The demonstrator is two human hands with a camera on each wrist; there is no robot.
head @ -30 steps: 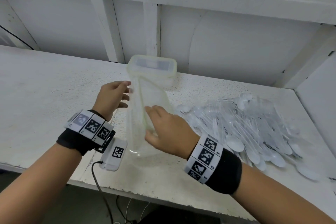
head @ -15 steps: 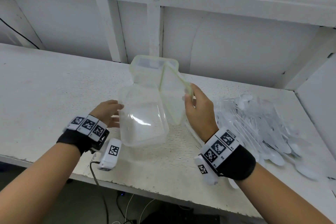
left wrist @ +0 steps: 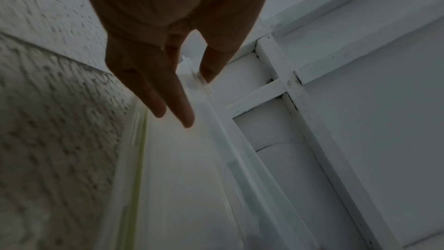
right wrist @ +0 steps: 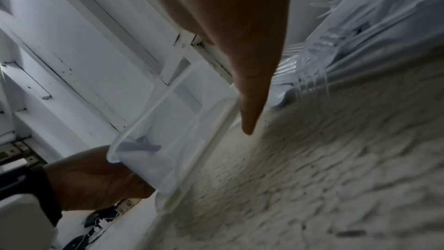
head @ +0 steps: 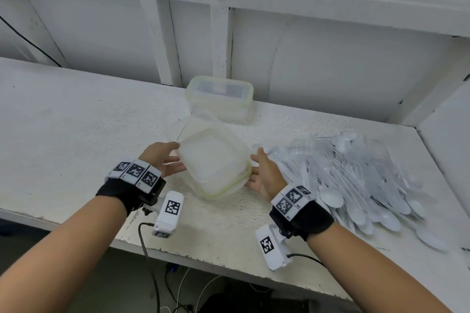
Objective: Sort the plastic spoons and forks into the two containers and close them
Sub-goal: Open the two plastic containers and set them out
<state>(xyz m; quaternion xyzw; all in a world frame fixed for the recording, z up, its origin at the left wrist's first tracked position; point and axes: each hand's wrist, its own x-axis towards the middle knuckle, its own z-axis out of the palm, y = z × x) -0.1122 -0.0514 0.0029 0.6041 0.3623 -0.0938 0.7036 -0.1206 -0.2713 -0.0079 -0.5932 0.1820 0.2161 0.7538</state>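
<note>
No brand or legible writing shows on either container. The left hand (head: 162, 159) and right hand (head: 263, 173), fingers straight and slightly apart, press opposite sides of a tilted clear container (head: 213, 157) over its green-sealed lid (head: 223, 189). A closed second container (head: 220, 95) sits against the wall; the cutlery pile (head: 356, 180) lies just right, near the table edge (head: 203, 259).
</note>
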